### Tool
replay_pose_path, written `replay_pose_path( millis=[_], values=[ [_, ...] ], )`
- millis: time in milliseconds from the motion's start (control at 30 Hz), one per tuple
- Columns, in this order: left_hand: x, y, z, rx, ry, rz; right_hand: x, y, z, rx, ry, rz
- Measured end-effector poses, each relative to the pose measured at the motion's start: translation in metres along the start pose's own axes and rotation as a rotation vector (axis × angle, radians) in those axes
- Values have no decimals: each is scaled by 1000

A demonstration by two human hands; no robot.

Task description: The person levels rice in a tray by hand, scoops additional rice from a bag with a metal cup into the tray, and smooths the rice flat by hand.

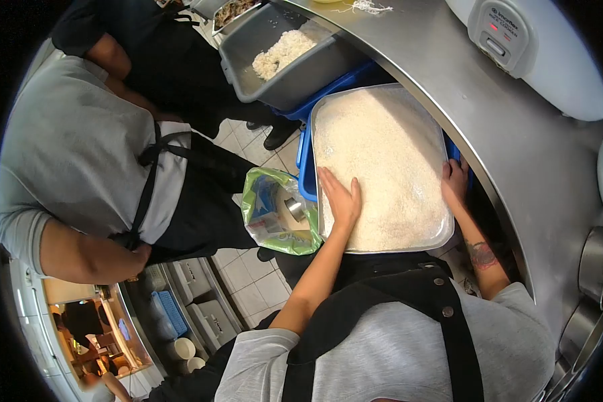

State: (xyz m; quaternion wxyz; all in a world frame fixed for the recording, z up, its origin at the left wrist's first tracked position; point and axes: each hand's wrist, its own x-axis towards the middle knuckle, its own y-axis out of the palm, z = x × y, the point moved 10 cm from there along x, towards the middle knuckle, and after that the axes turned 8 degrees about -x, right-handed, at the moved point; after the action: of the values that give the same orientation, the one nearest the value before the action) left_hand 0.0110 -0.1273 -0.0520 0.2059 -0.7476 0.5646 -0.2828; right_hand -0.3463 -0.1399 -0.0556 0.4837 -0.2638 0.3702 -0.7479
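A large metal tray (447,236) is filled with pale crumb-like grains (382,154). My left hand (342,199) lies on the grains by the tray's left side, its fingers stretched out. At the opposite side, my right hand (454,182) has its fingers curled at the tray's rim, partly hidden in shadow. Blue plastic (306,164) shows beneath the tray. Just left of my left hand, an open green bag (251,201) holds more pale contents and a metal cup (295,209).
A grey tub (231,63) with a pale clumped heap (285,53) stands beyond the tray. The steel counter (476,87) curves along the right, bearing a white rice cooker (549,67). Metal pots (599,261) are at far right. A co-worker in an apron (80,154) stands close on the left.
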Motion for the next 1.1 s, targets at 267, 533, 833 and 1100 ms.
replay_pose_path(
  millis=[267,533,833,1100],
  values=[
    [95,23,-3,-257,86,35,-2,2,-3,8,5,1],
    [-3,57,-88,-165,363,656,-3,-2,10,-30,-16,15],
    [-46,36,-88,245,535,731,-6,-10,23,-188,-187,-168],
    [62,46,-52,184,266,174,-4,-6,17,-182,-182,-211]
  ],
)
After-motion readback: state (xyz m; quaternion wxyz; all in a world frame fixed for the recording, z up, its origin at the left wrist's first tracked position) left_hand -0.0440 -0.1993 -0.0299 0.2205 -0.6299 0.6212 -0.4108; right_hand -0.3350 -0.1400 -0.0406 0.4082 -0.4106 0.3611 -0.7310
